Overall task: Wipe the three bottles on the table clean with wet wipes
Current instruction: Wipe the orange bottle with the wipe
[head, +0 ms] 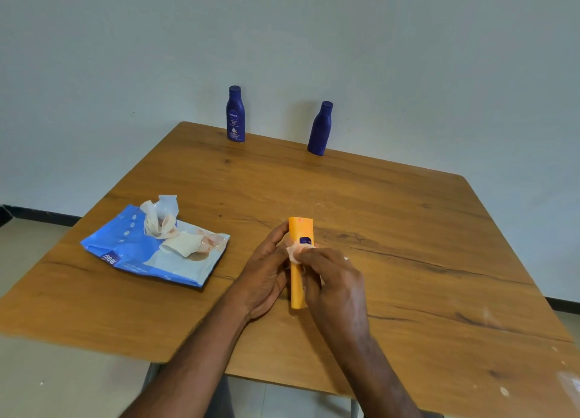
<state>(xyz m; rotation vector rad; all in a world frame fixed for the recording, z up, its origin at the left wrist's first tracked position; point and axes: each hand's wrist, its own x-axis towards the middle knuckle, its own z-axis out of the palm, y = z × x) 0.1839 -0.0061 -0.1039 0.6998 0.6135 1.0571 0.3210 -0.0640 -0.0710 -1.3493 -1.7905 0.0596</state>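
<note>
An orange tube-shaped bottle [299, 229] is held above the middle of the wooden table [408, 229]. My left hand [263, 276] grips it from the left side. My right hand [332, 279] presses a small folded wet wipe [294, 251] against the bottle's front, just under its dark blue label. Two dark blue bottles stand upright at the table's far edge: one with a white label [235, 114] and, to its right, a plain one [320, 129].
A blue wet-wipe pack [125, 248] lies on the table's left part, with crumpled wipes [160, 216] sticking out of its top. A pale wall rises right behind the table. The floor shows past the left and near edges.
</note>
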